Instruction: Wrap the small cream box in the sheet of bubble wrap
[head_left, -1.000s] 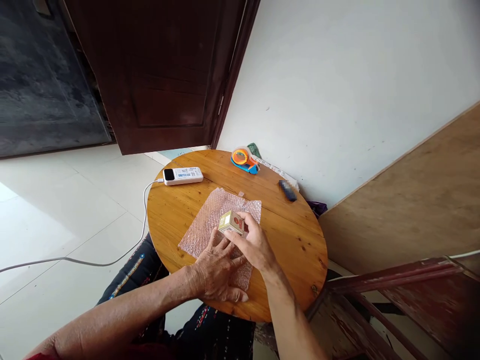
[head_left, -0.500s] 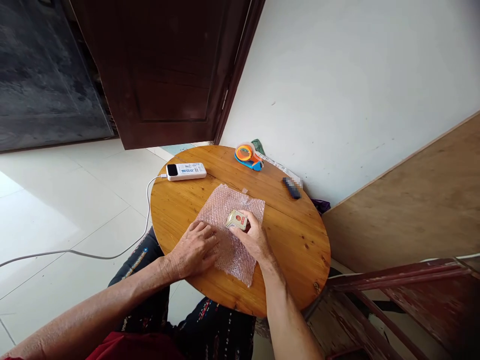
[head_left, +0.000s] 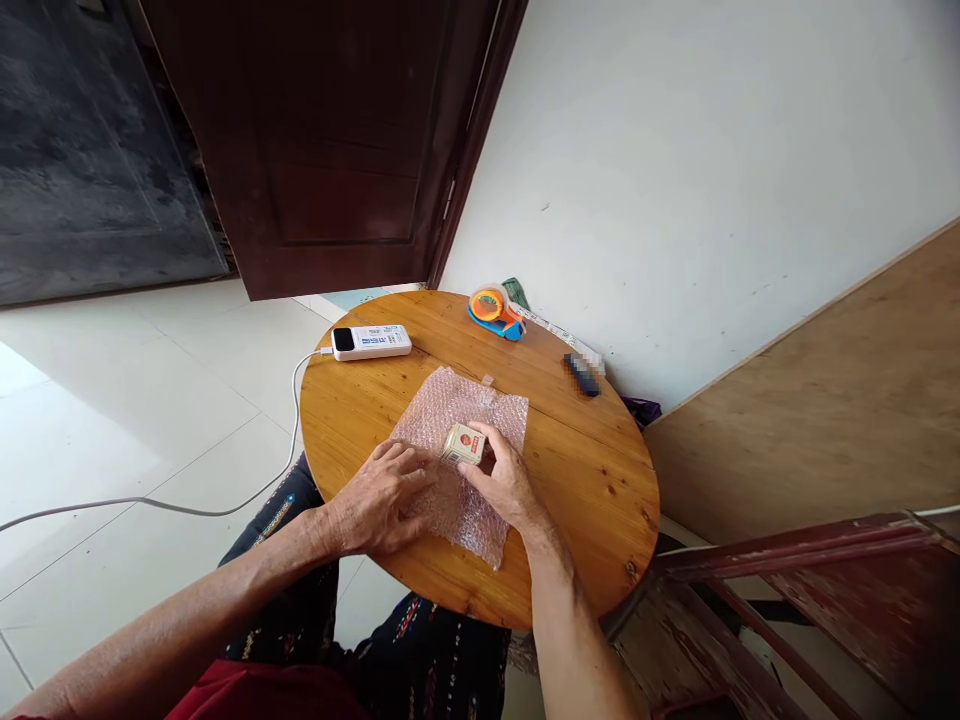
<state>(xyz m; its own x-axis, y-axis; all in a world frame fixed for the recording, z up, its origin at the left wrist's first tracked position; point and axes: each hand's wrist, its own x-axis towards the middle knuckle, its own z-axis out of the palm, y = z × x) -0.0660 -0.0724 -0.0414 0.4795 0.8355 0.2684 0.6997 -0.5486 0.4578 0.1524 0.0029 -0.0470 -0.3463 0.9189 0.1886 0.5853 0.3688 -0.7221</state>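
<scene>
A small cream-coloured box (head_left: 464, 442) with a red emblem is on or just above the middle of a sheet of bubble wrap (head_left: 491, 520). My right hand (head_left: 504, 476) grips the box from its right side, thumb in front and fingers behind. Flat on the left edge of the sheet lies my left hand (head_left: 390, 497), its fingers apart and nothing held in it. A short gap separates its fingertips from the box. The bubble wrap is spread over a round wooden table (head_left: 585, 500).
A white power bank (head_left: 372, 342) with a cable (head_left: 296, 430) sits at the table's back left. An orange and blue tape dispenser (head_left: 495, 312) stands at the back edge. A dark, pixelated object (head_left: 581, 374) lies to its right, near the wall (head_left: 675, 180).
My right hand has brought the box slightly left and down, turning it a little. My left hand has stayed in place, with its fingers somewhat more spread.
</scene>
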